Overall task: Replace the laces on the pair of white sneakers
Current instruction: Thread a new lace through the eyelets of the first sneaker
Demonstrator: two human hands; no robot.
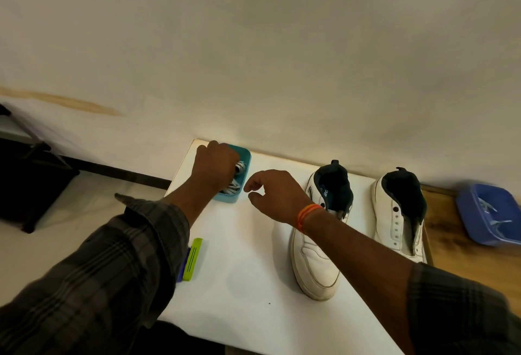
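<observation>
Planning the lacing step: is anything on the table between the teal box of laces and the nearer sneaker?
Only the right hand hovers there; the table between teal box and nearer sneaker shows nothing else.

Left arm: plaid sleeve to mid-forearm, reaching forward; left hand knuckles up, fingers curled downward, their tips hidden from view. Right arm: bare forearm crossing in from the lower right, orange thread bands at the wrist; right hand held palm down, fingers loosely bent, thumb and forefinger apart, holding nothing.
</observation>
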